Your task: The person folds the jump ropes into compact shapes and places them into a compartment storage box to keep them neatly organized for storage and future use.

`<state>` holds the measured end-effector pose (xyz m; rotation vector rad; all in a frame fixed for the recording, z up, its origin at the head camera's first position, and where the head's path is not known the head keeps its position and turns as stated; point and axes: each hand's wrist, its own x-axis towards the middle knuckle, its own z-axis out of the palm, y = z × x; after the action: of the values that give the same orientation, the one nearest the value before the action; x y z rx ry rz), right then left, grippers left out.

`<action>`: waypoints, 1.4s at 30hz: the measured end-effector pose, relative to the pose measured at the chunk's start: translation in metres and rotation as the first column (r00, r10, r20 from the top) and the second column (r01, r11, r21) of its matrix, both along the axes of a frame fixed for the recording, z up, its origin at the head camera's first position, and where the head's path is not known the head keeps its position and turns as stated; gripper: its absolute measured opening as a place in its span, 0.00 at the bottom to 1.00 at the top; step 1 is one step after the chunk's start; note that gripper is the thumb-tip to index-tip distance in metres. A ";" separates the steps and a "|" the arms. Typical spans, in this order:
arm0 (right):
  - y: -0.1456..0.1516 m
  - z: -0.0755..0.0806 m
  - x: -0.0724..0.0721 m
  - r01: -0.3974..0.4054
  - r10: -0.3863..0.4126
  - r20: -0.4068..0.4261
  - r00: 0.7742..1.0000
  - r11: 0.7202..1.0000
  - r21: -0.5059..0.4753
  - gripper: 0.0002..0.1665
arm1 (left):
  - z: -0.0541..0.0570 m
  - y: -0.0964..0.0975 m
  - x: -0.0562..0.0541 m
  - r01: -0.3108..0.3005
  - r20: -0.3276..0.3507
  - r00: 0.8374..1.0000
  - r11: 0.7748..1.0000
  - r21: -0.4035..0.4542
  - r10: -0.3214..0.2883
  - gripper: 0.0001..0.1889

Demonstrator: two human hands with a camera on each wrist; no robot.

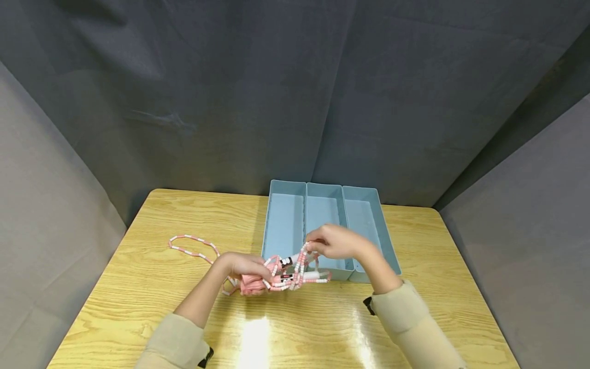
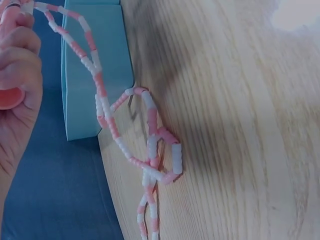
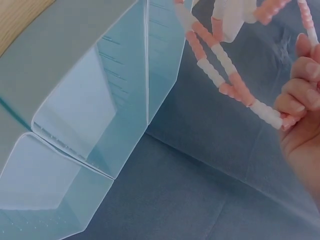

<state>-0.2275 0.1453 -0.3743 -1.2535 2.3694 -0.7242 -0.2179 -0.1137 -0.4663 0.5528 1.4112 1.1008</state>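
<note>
A pink-and-white beaded jump rope is strung between the two hands in the head view. The left hand (image 1: 244, 265) grips its pink handles (image 1: 253, 285), whose white ends with dark labels point right. Gathered beaded strands (image 1: 300, 267) loop over these ends. Above the front of the bins, the right hand (image 1: 338, 242) pinches the top of the strands; in the right wrist view its curled fingers (image 3: 299, 87) hold the beads (image 3: 240, 89). From the left hand, more beaded rope (image 2: 107, 117) trails down in the left wrist view, with a loop (image 1: 195, 254) lying left on the table.
Three light blue bins stand side by side behind the hands: a left bin (image 1: 285, 212), a middle bin (image 1: 322, 207) and a right bin (image 1: 361, 218). Under them is a wooden table (image 1: 433, 287). A dark grey curtain (image 1: 230, 102) hangs behind its far edge.
</note>
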 end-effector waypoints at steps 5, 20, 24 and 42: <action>-0.004 -0.003 -0.002 -0.034 0.034 -0.031 0.999 0.999 -0.012 0.14 | -0.003 0.004 -0.001 0.084 0.011 0.996 0.996 0.002 -0.084 0.19; -0.013 -0.020 -0.008 -0.061 0.073 0.124 0.989 0.993 -0.101 0.14 | -0.002 0.013 0.006 0.097 0.137 0.986 0.995 -0.028 -0.092 0.23; -0.014 -0.025 -0.008 -0.044 0.066 0.195 0.979 0.992 -0.117 0.15 | -0.001 0.015 0.007 0.117 0.141 0.983 0.993 0.003 -0.116 0.13; -0.014 -0.048 -0.017 0.017 0.034 0.426 0.904 0.993 -0.116 0.19 | 0.010 0.012 0.004 0.192 0.079 0.976 0.975 0.109 -0.201 0.23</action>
<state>-0.2442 0.1313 -0.4219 -1.0185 1.9846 -1.0313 -0.2138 -0.1022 -0.4558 0.6921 1.2004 1.0284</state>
